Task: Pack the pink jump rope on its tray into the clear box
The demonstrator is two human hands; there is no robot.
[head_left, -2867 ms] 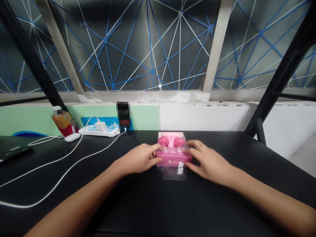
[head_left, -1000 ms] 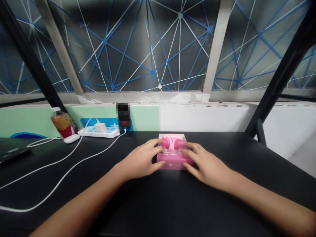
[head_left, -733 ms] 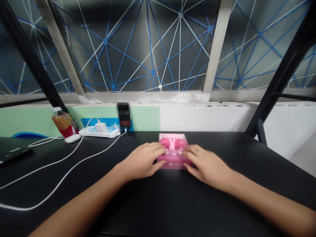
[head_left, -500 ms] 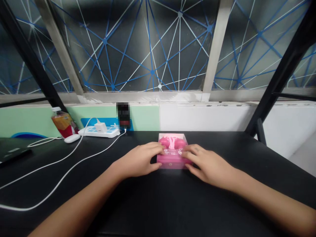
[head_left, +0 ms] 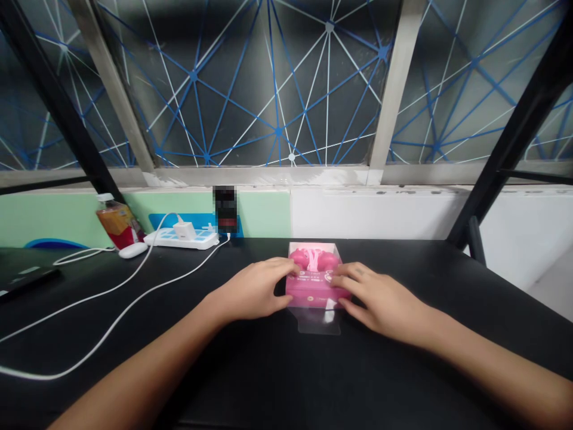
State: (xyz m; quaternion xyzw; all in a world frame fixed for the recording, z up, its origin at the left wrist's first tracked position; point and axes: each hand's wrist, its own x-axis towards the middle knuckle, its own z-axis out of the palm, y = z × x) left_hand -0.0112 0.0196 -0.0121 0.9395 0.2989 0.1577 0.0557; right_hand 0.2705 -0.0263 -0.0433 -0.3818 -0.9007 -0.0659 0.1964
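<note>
With the pink box (head_left: 316, 291) as the clock's centre and twelve at the window (head_left: 250, 89), a flat black object (head_left: 29, 282) lies on the black table (head_left: 290, 382) at about nine o'clock. A bottle (head_left: 117, 224) with a white cap leans at ten, a small white oval item (head_left: 133, 250) just beside its base. Next comes a white power strip (head_left: 197, 240), bearing a white plug (head_left: 184, 230). Toward eleven a pixelated dark object (head_left: 226, 209) stands upright, a white cable (head_left: 49, 377) running from its bottom. The left hand (head_left: 255, 289) holds the box at its nine o'clock side, fingertips over the top edge, thumb at the front corner, a moderate gap between. The box lies between both hands, pink rounded pieces (head_left: 326, 260) showing in its twelve o'clock half and a clear flap (head_left: 319, 322) sticking out toward six. The right hand (head_left: 378, 295) holds the three o'clock side, fingers slightly spread on top, thumb low by the front corner.
</note>
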